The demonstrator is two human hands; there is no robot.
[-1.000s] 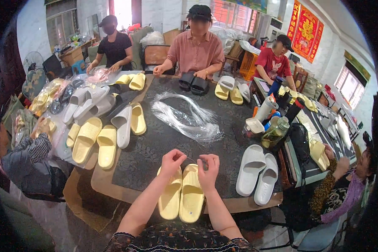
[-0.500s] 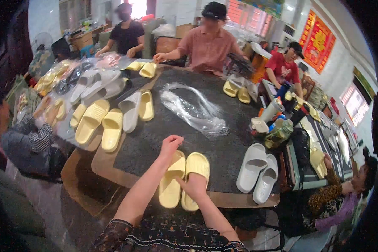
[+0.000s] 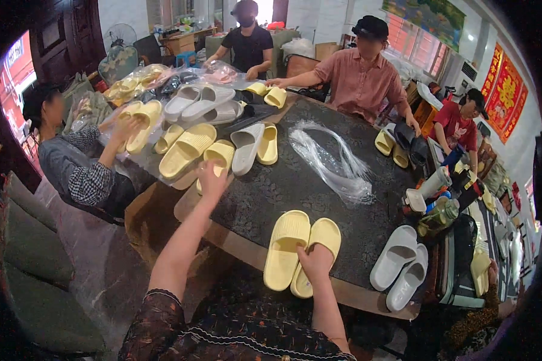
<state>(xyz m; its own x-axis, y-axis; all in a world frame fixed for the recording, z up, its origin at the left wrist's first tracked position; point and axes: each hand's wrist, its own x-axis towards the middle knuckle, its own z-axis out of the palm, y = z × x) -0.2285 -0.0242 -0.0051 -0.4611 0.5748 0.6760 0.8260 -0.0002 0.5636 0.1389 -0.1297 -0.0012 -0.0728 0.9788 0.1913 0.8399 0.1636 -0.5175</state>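
Closest in, the right hand (image 3: 315,263) sits right at the near edge of the dark table (image 3: 319,192), fingers curled down on the heel of a yellow slipper (image 3: 317,256), pressing or pinching it there (how tightly, I cannot tell). Its partner, a second yellow slipper (image 3: 285,248), lies just beside it on the left, the two touching along their inner sides, both toes pointing away from the person. There's open dark tabletop beyond those toes, and more of it off to the right before a pair of white slippers (image 3: 399,267) near the right-hand edge.

Now the left arm: stretched long and straight out over the table's left corner, above an open cardboard box (image 3: 156,216) below the edge. The left hand (image 3: 212,178) is up at a yellow slipper in the pile (image 3: 218,157), fingers spread around its near end; gripping or only touching, I cannot tell.

Further out, a crumpled clear plastic bag (image 3: 331,159) lies mid-table. Past that, a heap of yellow and grey slippers (image 3: 199,129) crowds the left edge, where a seated person in a checked sleeve (image 3: 90,180) handles one. At the far side, a person in a pink shirt (image 3: 361,81) reaches toward more slippers.
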